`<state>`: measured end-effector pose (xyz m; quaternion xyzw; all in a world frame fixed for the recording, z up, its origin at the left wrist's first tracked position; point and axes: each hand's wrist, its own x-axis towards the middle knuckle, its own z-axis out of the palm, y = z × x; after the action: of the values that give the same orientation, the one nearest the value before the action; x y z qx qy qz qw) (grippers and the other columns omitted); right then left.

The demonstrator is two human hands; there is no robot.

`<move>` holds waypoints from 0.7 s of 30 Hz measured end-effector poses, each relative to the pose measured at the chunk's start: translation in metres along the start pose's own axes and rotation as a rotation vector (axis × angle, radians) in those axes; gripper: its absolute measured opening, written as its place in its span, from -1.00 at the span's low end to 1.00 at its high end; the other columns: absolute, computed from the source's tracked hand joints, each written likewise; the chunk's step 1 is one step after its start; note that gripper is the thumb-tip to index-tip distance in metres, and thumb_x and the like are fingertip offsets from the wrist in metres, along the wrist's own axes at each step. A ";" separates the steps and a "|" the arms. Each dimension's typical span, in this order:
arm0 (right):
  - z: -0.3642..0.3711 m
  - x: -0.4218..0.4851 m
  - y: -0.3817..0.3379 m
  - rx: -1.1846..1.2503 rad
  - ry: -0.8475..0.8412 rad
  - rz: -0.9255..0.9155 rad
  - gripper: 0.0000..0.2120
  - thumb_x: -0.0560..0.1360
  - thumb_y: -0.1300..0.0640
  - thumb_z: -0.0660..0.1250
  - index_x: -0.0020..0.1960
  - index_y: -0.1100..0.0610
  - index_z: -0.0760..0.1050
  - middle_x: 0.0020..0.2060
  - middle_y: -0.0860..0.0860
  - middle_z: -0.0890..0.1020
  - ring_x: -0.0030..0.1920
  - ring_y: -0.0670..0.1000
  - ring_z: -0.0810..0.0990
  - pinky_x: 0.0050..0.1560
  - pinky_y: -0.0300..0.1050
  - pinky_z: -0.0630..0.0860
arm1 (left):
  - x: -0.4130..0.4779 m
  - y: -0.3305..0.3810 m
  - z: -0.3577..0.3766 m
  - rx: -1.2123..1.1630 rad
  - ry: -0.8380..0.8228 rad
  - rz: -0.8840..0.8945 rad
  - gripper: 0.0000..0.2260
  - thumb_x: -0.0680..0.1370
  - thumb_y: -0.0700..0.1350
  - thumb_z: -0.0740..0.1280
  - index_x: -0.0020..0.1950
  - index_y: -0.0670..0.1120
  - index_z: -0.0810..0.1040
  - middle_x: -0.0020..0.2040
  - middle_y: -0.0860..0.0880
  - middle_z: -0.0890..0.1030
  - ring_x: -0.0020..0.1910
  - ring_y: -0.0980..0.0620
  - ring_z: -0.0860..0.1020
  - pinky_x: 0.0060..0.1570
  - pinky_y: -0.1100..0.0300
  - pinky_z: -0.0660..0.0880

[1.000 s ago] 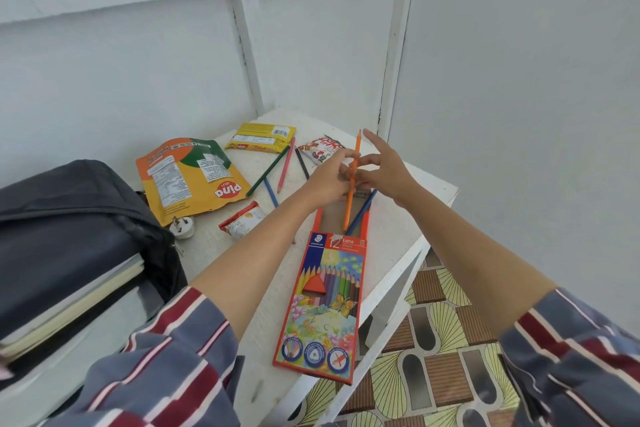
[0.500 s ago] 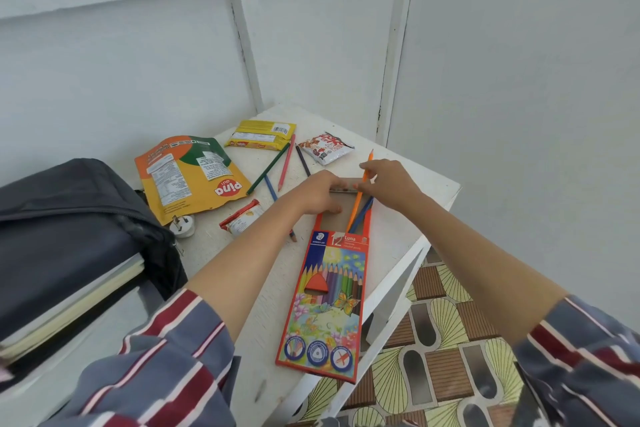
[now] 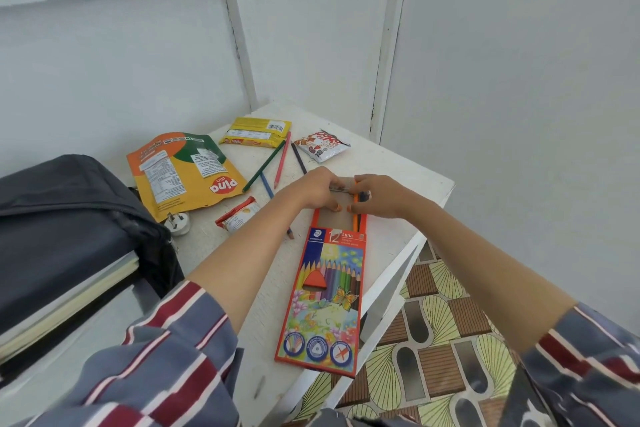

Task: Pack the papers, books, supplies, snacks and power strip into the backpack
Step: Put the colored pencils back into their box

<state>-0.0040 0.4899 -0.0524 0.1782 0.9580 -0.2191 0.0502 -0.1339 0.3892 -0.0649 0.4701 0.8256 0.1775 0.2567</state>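
Gripping far end of pencil box (image 3: 325, 288): left hand (image 3: 311, 189), right hand (image 3: 381, 196).

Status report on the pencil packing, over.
Left hand and right hand grip pencil box at open end. Orange pencil inside. Loose pencils on table behind. Nothing in the way.

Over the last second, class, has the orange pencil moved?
Yes. The orange pencil dropped from standing upright over the pencil box to lying inside its open tray.
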 end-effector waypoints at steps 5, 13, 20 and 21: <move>-0.005 0.001 0.005 0.051 0.014 -0.030 -0.65 0.47 0.07 0.36 0.24 0.10 0.53 0.22 0.04 0.51 0.19 0.05 0.45 0.12 -0.14 0.35 | -0.003 0.000 0.000 -0.024 -0.010 0.002 -0.47 0.38 -0.15 0.50 0.33 -0.09 0.48 0.20 -0.08 0.58 0.09 -0.05 0.55 -0.03 0.17 0.49; -0.001 0.004 0.001 -0.024 -0.006 -0.054 -0.61 0.48 0.06 0.35 0.27 0.15 0.49 0.19 0.10 0.50 0.14 0.08 0.46 0.09 -0.10 0.38 | -0.004 0.002 -0.001 -0.008 -0.012 0.013 -0.45 0.37 -0.15 0.50 0.35 -0.05 0.48 0.20 -0.08 0.58 0.10 -0.04 0.54 -0.02 0.18 0.47; -0.006 0.004 0.002 -0.014 0.074 -0.047 -0.68 0.44 0.08 0.40 0.16 0.16 0.56 0.07 0.10 0.57 0.00 0.02 0.47 -0.05 -0.18 0.34 | -0.001 0.003 -0.001 0.014 0.003 -0.029 -0.40 0.38 -0.14 0.50 0.38 -0.10 0.42 0.31 -0.09 0.50 0.24 -0.06 0.49 0.17 0.13 0.44; -0.005 0.005 0.002 -0.025 0.075 -0.050 -0.69 0.43 0.09 0.41 0.14 0.16 0.58 0.06 0.10 0.58 0.01 0.02 0.49 -0.06 -0.20 0.34 | -0.001 0.004 0.000 0.022 0.012 -0.040 -0.38 0.38 -0.14 0.51 0.40 -0.12 0.39 0.35 -0.09 0.47 0.29 -0.06 0.46 0.23 0.11 0.41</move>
<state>-0.0076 0.4956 -0.0492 0.1618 0.9660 -0.2015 0.0111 -0.1314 0.3903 -0.0625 0.4555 0.8381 0.1661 0.2502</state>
